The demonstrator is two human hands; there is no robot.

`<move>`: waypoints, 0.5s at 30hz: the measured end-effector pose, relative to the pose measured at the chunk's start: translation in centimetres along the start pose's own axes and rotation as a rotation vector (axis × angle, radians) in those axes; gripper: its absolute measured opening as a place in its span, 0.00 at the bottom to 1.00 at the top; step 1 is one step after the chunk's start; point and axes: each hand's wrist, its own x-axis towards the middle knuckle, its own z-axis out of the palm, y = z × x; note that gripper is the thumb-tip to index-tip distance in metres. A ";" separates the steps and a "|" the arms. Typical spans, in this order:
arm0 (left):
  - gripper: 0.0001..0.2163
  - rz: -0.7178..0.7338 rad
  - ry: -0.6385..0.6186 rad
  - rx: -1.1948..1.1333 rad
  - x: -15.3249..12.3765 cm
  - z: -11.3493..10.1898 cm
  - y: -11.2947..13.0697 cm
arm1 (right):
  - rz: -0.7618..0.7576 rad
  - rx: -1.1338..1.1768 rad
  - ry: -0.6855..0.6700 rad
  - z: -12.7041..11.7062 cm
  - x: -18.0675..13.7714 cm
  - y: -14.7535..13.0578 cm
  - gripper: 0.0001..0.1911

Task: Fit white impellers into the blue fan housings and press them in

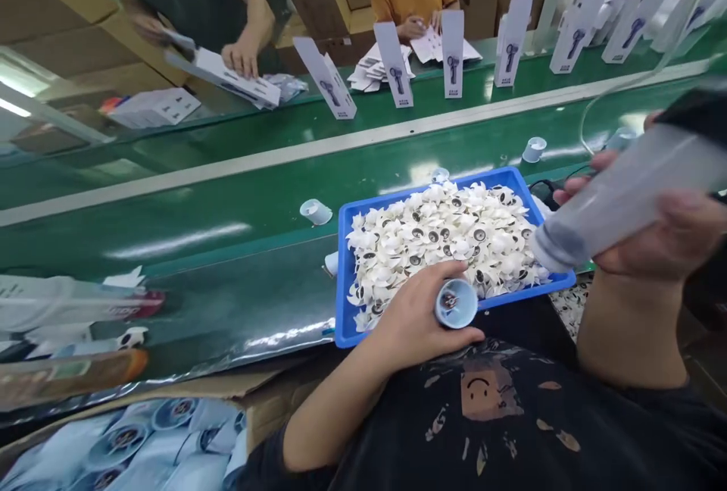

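Note:
My left hand (412,317) is wrapped round a light-blue cup-shaped housing (466,318), its open end facing up and small dark parts showing inside. Raised at the right, my right hand (670,245) grips a translucent cylindrical bottle (630,199) with a dark end; it is tilted and partly blurred. The bottle's pale lower end points toward the right edge of a blue tray (342,279). Heaped in that tray are many white fan impellers (432,226) with dark round hubs. The left hand is just in front of the tray.
More blue housings (316,211) lie on the green conveyor (238,165) around the tray. A cardboard box (273,408) of housings stands at lower left, below an orange-tipped blurred item (102,370). Across the belt, people handle white printed boxes (453,55); several stand upright.

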 end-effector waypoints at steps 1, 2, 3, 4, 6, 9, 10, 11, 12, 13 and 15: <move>0.32 0.029 -0.013 0.001 0.6 0.4 0.3 | 0.058 0.084 -0.090 0.5 -0.2 -1.0 0.44; 0.32 0.070 -0.019 -0.003 1.3 0.8 0.5 | 0.102 0.150 -0.171 1.2 -0.2 -1.9 0.47; 0.30 0.121 -0.008 -0.011 1.9 1.2 0.8 | 0.138 0.197 -0.220 2.0 -0.1 -2.8 0.50; 0.27 0.173 0.020 -0.021 2.5 1.6 1.0 | 0.177 0.219 -0.234 2.9 0.1 -3.5 0.53; 0.22 0.253 0.091 -0.039 3.2 2.1 1.4 | 0.245 0.226 -0.164 4.9 0.5 -4.9 0.52; 0.19 0.273 0.143 -0.052 3.6 2.7 1.6 | 0.319 0.188 -0.052 6.9 0.8 -6.2 0.44; 0.18 0.265 0.144 -0.057 3.5 2.8 1.6 | 0.335 0.158 -0.040 7.1 0.8 -6.4 0.43; 0.18 0.257 0.147 -0.062 3.5 2.9 1.5 | 0.338 0.132 -0.025 7.2 0.7 -6.4 0.43; 0.18 0.249 0.151 -0.064 3.5 3.0 1.5 | 0.324 0.111 -0.011 7.1 0.7 -6.3 0.44; 0.18 0.248 0.159 -0.064 3.5 3.0 1.5 | 0.292 0.090 -0.009 6.9 0.6 -6.1 0.45; 0.17 0.271 0.177 -0.070 3.6 3.0 1.4 | 0.185 0.028 -0.040 6.5 0.3 -5.4 0.43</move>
